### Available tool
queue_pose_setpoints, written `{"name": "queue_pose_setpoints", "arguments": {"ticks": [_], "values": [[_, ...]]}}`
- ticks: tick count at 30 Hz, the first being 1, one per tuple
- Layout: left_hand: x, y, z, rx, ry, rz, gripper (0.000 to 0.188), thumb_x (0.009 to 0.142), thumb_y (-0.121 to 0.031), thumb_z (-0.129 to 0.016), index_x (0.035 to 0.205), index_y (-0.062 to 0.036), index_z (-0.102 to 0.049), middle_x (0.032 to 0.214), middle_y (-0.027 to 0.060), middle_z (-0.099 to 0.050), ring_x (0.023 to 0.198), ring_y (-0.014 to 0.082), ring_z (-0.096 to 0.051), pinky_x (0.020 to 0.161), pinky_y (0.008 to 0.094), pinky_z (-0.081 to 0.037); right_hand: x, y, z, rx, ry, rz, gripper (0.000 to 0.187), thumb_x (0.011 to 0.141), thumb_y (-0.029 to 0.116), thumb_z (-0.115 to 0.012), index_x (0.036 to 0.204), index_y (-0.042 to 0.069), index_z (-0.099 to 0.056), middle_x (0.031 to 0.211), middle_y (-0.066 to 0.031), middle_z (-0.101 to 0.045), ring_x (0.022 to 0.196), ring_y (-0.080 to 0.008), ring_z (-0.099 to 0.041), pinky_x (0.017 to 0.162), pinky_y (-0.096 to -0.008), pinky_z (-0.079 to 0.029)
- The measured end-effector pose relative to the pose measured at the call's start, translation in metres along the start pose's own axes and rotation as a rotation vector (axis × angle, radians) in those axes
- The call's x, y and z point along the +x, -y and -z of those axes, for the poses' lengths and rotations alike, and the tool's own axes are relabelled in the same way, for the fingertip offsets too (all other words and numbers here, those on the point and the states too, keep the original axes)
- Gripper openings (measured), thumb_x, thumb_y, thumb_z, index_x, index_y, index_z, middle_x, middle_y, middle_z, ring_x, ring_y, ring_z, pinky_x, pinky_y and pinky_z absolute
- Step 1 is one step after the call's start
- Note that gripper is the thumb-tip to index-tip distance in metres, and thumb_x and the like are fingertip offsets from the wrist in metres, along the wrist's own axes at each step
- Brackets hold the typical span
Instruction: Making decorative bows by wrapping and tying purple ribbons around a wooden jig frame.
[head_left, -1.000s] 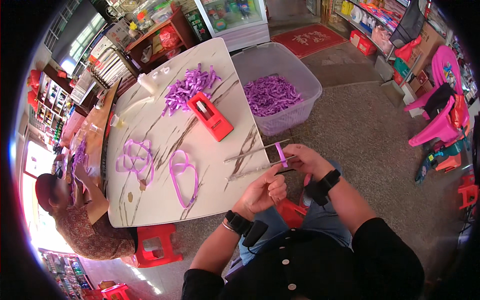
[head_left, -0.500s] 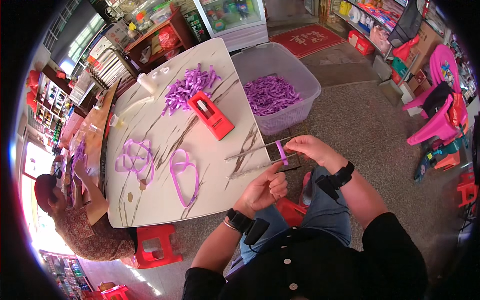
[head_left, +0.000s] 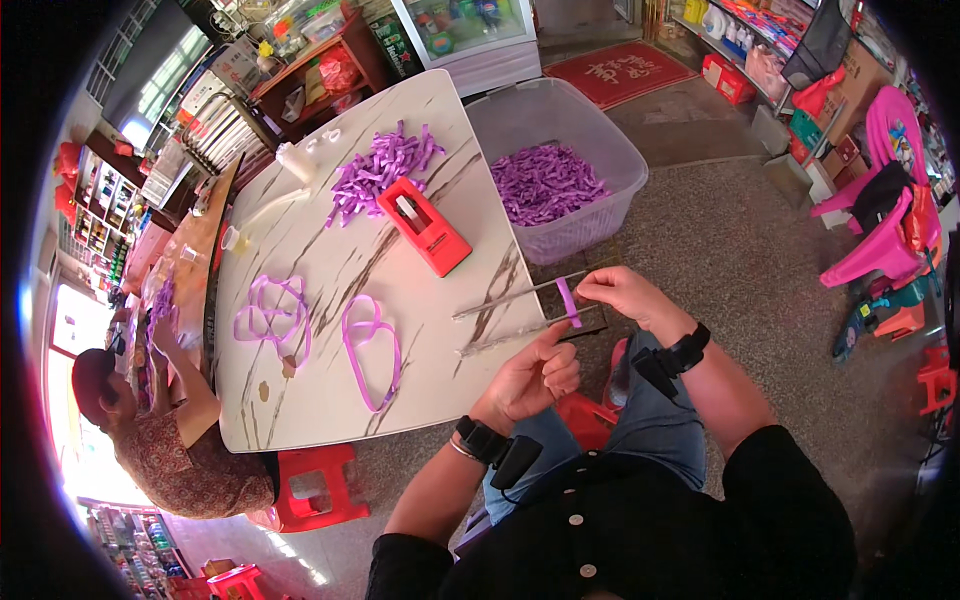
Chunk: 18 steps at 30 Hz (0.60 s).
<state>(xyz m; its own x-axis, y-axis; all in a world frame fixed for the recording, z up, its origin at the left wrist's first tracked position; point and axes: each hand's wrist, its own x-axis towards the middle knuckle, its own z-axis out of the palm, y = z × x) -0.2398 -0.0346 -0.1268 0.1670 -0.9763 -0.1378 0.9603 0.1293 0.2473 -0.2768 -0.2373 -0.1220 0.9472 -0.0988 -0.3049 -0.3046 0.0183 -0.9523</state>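
Two thin metal rods stick out past the right edge of the marble-patterned table. A short purple ribbon spans them near their outer ends. My right hand pinches at the ribbon by the upper rod, thumb and forefinger together. Below the lower rod, my left hand has its forefinger stretched up against the ribbon's lower end. Its other fingers are curled, and whether they hold anything is hidden. Loose lengths of purple ribbon lie in loops on the table.
A red tape dispenser sits beside a pile of folded purple ribbons. A clear plastic bin by the table holds many more. Another person works at the left near a red stool. Pink chairs stand at the right.
Both hands keep nearly the same place at the rods and ribbon. The whole view has shifted slightly; the table and bin appear a little displaced.
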Motion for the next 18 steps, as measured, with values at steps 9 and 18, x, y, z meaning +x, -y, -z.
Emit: {"name": "queue_pose_setpoints", "arguments": {"ticks": [9, 18], "values": [[0.0, 0.0, -0.005, -0.07, -0.045, 0.019, 0.021, 0.086, -0.01, -0.041, 0.106, -0.0139, -0.041, 0.061, -0.0011, -0.03, 0.054, 0.0101, -0.033, 0.055, 0.0235, -0.029, 0.03, -0.064, -0.001, 0.645, 0.349, -0.204, 0.015, 0.082, 0.024, -0.055, 0.088, 0.011, -0.059, 0.075, 0.0053, -0.056, 0.06, -0.0036, -0.044, 0.052, -0.0183, -0.032], [0.001, 0.001, -0.004, -0.036, -0.041, 0.019, 0.029, 0.087, -0.012, -0.039, 0.116, -0.0158, -0.039, 0.06, -0.0031, -0.027, 0.054, 0.0088, -0.031, 0.055, 0.0229, -0.029, 0.049, -0.104, -0.058, 1.237, 0.398, -0.232, 0.019, 0.084, 0.027, -0.054, 0.087, 0.009, -0.056, 0.075, 0.0012, -0.058, 0.067, -0.01, -0.054, 0.062, -0.0255, -0.043]]}}
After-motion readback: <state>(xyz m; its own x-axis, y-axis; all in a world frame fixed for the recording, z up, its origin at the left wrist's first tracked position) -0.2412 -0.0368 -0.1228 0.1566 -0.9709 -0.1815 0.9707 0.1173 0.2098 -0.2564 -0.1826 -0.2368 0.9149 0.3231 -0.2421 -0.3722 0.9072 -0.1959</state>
